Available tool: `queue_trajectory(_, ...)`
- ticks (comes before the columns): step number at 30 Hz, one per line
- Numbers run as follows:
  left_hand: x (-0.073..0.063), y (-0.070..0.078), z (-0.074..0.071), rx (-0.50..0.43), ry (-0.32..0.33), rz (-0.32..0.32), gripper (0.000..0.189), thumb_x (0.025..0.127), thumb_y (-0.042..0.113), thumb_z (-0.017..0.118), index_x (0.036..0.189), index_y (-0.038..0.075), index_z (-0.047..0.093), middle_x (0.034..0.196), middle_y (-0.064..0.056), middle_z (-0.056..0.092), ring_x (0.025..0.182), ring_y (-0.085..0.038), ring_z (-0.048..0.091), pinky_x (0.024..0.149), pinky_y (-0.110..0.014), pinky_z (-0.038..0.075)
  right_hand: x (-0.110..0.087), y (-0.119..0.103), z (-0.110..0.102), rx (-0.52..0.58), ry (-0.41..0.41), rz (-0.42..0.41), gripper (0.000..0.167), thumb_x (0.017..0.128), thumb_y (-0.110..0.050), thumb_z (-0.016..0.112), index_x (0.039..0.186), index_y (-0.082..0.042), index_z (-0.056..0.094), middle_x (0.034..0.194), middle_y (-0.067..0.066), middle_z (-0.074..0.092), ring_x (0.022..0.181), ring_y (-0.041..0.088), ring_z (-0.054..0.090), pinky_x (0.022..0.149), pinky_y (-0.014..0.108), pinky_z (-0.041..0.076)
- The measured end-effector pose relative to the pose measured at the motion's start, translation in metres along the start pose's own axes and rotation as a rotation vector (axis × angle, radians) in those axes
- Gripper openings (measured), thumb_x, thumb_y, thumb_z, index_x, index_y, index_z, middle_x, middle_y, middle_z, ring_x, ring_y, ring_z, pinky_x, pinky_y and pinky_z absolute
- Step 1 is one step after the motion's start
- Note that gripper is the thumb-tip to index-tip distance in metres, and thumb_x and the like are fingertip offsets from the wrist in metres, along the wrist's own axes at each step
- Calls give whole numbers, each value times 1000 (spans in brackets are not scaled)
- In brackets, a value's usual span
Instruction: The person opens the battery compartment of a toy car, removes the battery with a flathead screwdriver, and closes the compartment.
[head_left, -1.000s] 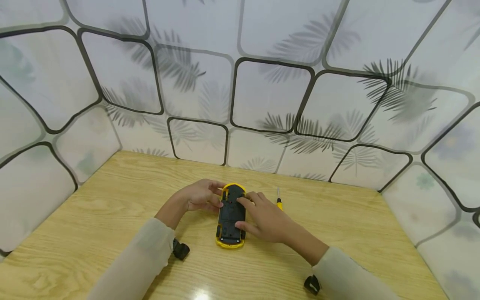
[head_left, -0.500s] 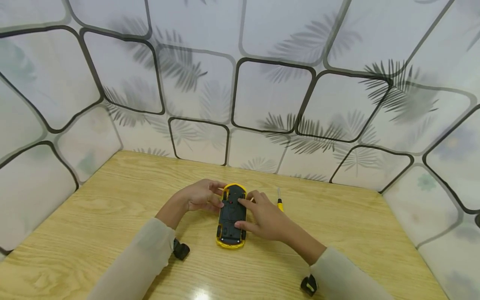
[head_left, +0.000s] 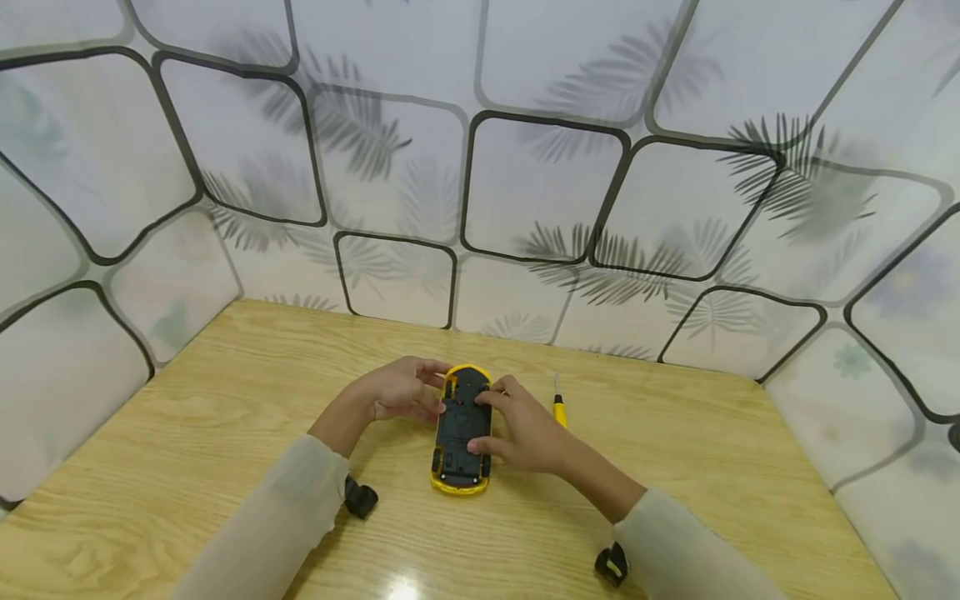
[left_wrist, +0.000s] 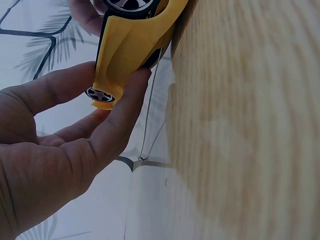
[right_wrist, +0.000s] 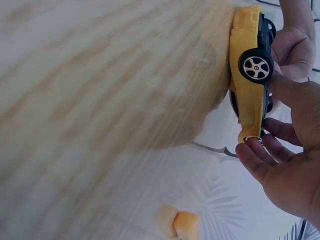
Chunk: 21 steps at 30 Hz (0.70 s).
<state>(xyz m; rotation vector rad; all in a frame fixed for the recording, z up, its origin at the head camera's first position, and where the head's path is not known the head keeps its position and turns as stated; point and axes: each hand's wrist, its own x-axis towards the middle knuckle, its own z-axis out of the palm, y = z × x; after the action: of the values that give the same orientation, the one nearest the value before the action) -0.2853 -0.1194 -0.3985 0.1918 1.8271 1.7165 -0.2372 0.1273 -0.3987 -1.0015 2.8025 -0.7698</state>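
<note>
A toy car (head_left: 463,429) lies upside down on the table, black underside up and yellow body below. On its left side, my left hand (head_left: 401,390) grips the edge near the far end, thumb on the underside rim. The left wrist view shows the fingers of the left hand (left_wrist: 75,145) around the yellow body (left_wrist: 131,47) beside a wheel. From the right, my right hand (head_left: 525,429) holds the car, thumb and a fingertip on the underside. In the right wrist view, the fingers of the right hand (right_wrist: 290,165) reach the car's far end, past a wheel (right_wrist: 256,67).
A screwdriver (head_left: 559,408) with a yellow handle lies right of the car, shaft pointing to the back wall. Patterned walls (head_left: 525,183) enclose the wooden table (head_left: 247,392) at the back and sides. Black wrist cameras (head_left: 362,500) hang under both sleeves.
My right hand and forearm have shifted slightly left and away from me, uncovering more of the screwdriver's handle. The left hand and the toy car stay nearly where they were.
</note>
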Motion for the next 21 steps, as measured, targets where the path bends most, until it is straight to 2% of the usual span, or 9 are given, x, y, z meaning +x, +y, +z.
queue_trajectory(6,0,1,0,3,-5,-3,80,88,-18,64,158,-2,31,153,-29,38,120,-39,62,93,-48,58,7,-2,-1,84,-4,71,57,84,-27,88,130,-2,64,117,9,49,104,25,56,86,40,51)
queue_trajectory(13,0,0,-1,3,-11,1,79,88,-17,64,158,-1,31,153,-28,39,119,-38,63,93,-48,58,13,-3,-2,92,-1,127,50,82,-24,90,120,-5,66,107,7,50,93,23,51,79,39,47)
queue_trajectory(21,1,-1,-1,10,-15,7,79,88,-16,64,158,-1,31,153,-28,38,118,-37,63,93,-48,58,14,-7,-3,97,-7,156,47,81,-23,90,118,-5,66,105,7,50,92,23,51,78,39,47)
